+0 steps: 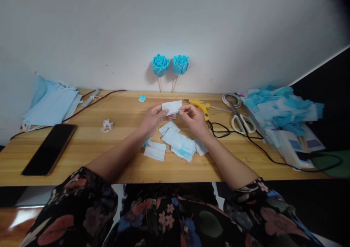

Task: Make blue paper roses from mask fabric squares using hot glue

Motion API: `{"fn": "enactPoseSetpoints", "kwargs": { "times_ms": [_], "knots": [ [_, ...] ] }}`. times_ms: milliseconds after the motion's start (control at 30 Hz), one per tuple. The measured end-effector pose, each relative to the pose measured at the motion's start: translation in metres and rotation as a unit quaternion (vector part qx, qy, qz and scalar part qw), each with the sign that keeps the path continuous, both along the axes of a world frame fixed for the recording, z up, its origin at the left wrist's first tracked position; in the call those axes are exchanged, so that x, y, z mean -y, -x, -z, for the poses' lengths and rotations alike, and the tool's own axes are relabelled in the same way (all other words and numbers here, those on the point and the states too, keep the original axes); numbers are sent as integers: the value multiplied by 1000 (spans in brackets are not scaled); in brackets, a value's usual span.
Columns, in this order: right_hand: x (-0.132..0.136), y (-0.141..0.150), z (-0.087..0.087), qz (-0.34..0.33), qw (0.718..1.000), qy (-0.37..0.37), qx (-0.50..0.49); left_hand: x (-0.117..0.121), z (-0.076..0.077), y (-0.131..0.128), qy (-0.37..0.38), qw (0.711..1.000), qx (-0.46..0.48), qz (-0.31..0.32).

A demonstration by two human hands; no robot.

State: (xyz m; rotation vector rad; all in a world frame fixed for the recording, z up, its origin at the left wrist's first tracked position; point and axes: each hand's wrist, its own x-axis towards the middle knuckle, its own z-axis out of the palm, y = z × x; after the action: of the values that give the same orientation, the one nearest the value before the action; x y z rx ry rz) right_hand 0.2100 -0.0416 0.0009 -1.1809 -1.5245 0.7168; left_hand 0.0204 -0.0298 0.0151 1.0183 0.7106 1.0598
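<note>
Between my two hands is a small white and light-blue rectangle of mask fabric [171, 106], raised above the wooden table. My left hand [156, 118] pinches its left end with the thumb on top. At its right end, the fingertips of my right hand [194, 118] close on the lower corner. Below them lies a loose stack of cut mask fabric pieces [177, 142], white and light blue, with another piece [155, 151] to its left. A yellow glue gun [201, 106] rests just behind my right hand, partly covered by it.
Two blue fabric flowers [160, 65] on sticks lean on the wall. Face masks [51, 103] and a phone [49, 149] lie left. At right are scissors [242, 121], a black cable [254, 148], a power strip [294, 150] and a heap of blue scraps [283, 106].
</note>
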Motion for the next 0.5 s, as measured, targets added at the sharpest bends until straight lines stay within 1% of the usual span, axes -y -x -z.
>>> {"fn": "enactPoseSetpoints", "kwargs": {
  "times_ms": [167, 333, 433, 500],
  "knots": [
    [-3, -1, 6, -14, 1000, -4, -24, -2, 0, -1, -18, 999, -29, -7],
    [-1, -1, 3, -23, 999, 9, -25, 1, -5, -2, -57, 995, -77, -32],
    [0, -2, 0, -42, 998, 16, -44, 1, -7, -2, -60, 992, -88, -64],
    [-1, -3, 0, -56, 996, 31, -68, 0, -7, -2, -58, 991, -92, -74]
  ]
}}
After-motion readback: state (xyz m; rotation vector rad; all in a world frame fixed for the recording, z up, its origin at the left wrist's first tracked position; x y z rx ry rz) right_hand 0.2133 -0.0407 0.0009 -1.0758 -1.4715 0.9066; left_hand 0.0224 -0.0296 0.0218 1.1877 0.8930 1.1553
